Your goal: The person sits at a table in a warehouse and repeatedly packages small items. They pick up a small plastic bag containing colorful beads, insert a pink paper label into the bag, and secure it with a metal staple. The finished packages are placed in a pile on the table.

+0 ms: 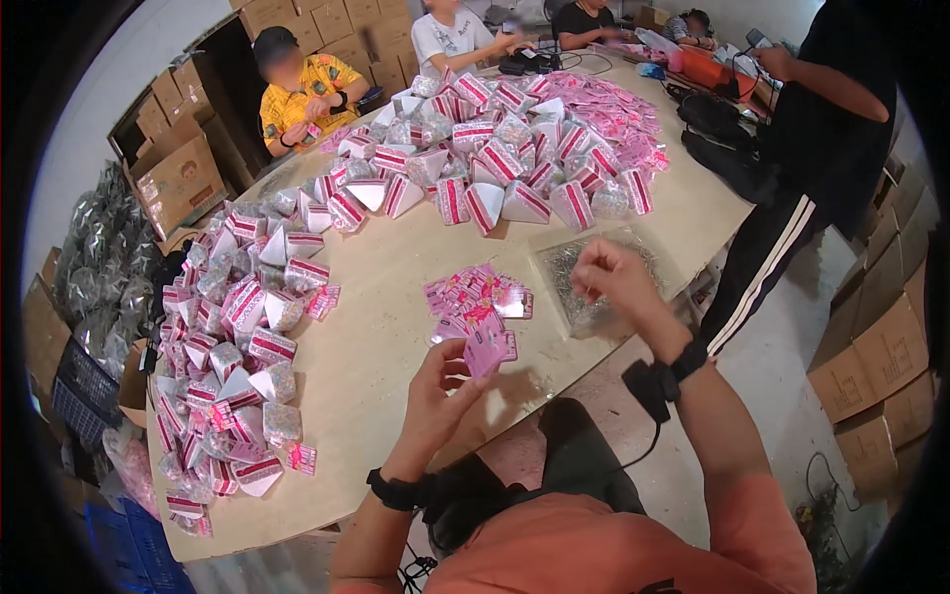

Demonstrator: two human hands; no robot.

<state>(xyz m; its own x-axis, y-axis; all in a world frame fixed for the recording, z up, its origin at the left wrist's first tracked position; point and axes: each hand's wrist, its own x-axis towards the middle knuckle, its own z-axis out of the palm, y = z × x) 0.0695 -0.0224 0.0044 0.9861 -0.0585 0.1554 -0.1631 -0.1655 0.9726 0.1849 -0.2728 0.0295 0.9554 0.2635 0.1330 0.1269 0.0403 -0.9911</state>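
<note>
My left hand [432, 396] grips a small pink printed card [485, 346] between thumb and fingers, near the table's front edge. Just beyond it lies a loose pile of similar pink cards [465, 294]. Over a shallow clear tray [547, 259] hovers my right hand [612, 279], its thumb and fingertips pinched together. Whatever those fingertips hold, if anything, is too small to make out. Many thin, silvery metal pieces [584, 309] lie in the tray, partly hidden by the hand.
Wedge-shaped pink-and-white packages [495, 158] heap across the table's far side, more packages [242, 337] down its left. Pink cards [614, 114] spread at the back. A person in yellow [307, 94] sits opposite; a person in dark clothes [792, 148] stands at right. Cardboard boxes [876, 376] stack beyond.
</note>
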